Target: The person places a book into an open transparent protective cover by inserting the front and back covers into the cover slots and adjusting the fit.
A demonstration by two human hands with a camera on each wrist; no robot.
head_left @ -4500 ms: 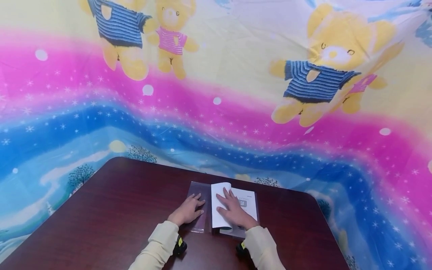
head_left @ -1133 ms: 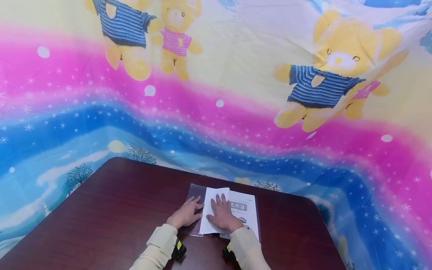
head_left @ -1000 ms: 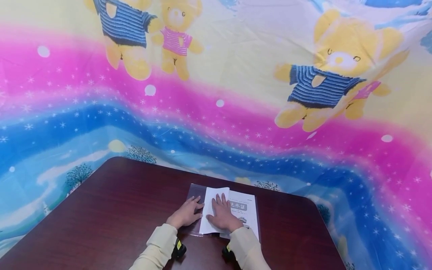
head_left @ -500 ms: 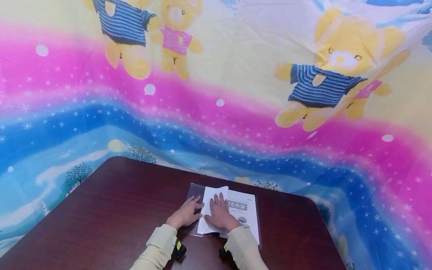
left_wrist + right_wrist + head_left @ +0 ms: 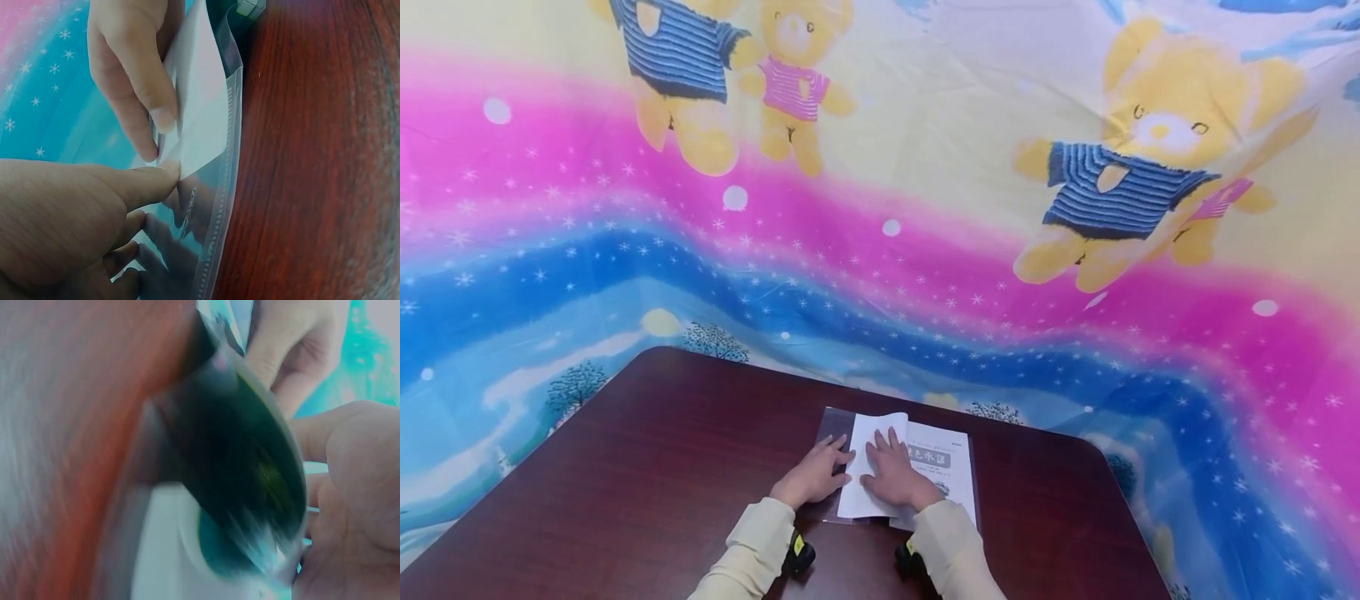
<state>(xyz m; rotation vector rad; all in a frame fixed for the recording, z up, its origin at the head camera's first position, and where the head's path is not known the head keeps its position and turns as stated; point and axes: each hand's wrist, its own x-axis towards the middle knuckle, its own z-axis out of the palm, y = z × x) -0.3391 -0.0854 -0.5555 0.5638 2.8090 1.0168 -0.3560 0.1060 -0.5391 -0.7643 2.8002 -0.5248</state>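
Observation:
An open book [image 5: 961,483], with printed characters on its right page, lies on the table. Its turned white leaf [image 5: 854,502] overlaps a clear plastic book cover [image 5: 833,423] on the left. My left hand [image 5: 811,477] rests on that plastic with fingers spread, its thumb touching the leaf's edge in the left wrist view. My right hand [image 5: 898,477] presses the leaf near the fold, fingers extended. In the right wrist view, blurred, a dark green sheet [image 5: 250,469] arches at the book's lower edge beside the right hand [image 5: 369,481]. The palms hide part of the leaf.
The dark red-brown wooden table [image 5: 647,467] extends around the book on both sides. Its far edge meets a patterned cloth backdrop [image 5: 880,308] with bears and snowflakes. A black device [image 5: 800,554] is strapped at each wrist.
Since the earliest frame, the white leaf has moved left over the plastic cover and lies flatter, showing more of the printed page. My right hand shifted left with it; my left hand stayed nearly still.

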